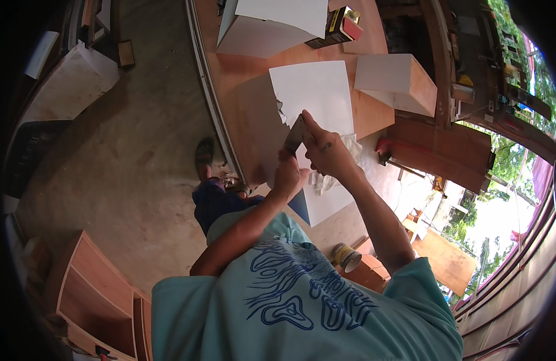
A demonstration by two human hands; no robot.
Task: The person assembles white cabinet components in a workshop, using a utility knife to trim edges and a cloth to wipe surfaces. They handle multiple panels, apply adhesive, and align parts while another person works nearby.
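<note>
Over a white panel (323, 93) jutting past the near edge of the tabletop (237, 81), the right hand (329, 154) and left hand (289, 178) both pinch a dark flat tool (296, 135) in their grip, the left at its lower end.

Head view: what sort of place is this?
Likely a woodworking or furniture workshop: an open wooden cabinet at the picture's lower left, a white-sided box with a bare-wood end, and a can.
</note>
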